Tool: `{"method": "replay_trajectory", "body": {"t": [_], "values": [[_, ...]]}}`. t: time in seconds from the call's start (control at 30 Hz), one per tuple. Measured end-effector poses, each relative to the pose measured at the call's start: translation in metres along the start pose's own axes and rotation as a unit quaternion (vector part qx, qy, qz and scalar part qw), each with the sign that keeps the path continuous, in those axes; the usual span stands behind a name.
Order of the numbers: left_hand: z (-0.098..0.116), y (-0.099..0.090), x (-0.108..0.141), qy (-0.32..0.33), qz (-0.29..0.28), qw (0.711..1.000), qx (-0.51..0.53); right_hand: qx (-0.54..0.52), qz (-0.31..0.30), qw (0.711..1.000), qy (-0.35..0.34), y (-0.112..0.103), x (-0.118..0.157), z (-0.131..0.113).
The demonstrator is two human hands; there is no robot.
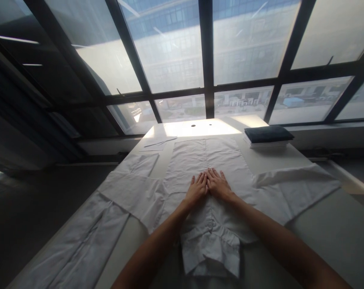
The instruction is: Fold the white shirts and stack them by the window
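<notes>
A white shirt (188,158) is spread on the white table, its collar (212,251) toward me and its hem toward the window. The sleeves reach out to both sides, and a buttoned front runs down the middle. My left hand (197,186) lies flat on the shirt just left of that front line. Against it, with the fingertips meeting, my right hand (218,185) rests flat on the right side. Both hands have their fingers stretched out on the cloth and hold nothing.
Another pale garment (82,241) lies along the table's left side, partly under the shirt's sleeve. A dark folded cloth (267,134) tops a white stack (269,145) at the back right. A sheet of paper (153,147) lies at the back left. Large windows (170,48) stand behind the table (329,237).
</notes>
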State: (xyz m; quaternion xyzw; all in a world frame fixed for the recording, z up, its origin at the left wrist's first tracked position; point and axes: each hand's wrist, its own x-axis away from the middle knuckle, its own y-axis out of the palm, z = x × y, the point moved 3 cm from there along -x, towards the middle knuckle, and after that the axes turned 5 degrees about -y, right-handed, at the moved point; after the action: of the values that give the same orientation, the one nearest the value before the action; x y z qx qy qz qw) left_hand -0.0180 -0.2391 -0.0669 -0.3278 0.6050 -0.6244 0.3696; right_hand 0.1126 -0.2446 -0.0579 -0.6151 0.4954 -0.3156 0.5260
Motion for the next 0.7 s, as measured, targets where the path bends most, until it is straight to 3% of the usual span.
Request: {"method": "replay_trajectory", "body": {"t": [0.1, 0.2, 0.4, 0.5, 0.6, 0.7], "values": [[-0.012, 0.004, -0.014, 0.012, -0.001, 1.000, -0.006, -0.004, 0.005, 1.000, 0.006, 0.002, 0.000, 0.001], [-0.039, 0.002, -0.021, 0.002, -0.009, 1.000, -0.020, -0.007, 0.004, 1.000, 0.012, 0.003, -0.001, 0.002], [-0.127, -0.018, -0.030, -0.152, -0.025, 0.988, -0.024, -0.017, 0.006, 1.000, 0.016, 0.002, -0.002, 0.001], [-0.158, -0.024, -0.030, -0.205, -0.026, 0.978, -0.034, -0.018, 0.005, 1.000, 0.018, 0.002, -0.001, 0.001], [-0.167, -0.028, -0.031, -0.220, -0.035, 0.974, -0.044, -0.020, 0.010, 1.000, 0.017, 0.001, -0.001, 0.000], [-0.158, -0.030, -0.031, -0.227, -0.046, 0.971, -0.056, -0.026, 0.018, 0.999, 0.016, 0.000, -0.001, 0.000]]}}
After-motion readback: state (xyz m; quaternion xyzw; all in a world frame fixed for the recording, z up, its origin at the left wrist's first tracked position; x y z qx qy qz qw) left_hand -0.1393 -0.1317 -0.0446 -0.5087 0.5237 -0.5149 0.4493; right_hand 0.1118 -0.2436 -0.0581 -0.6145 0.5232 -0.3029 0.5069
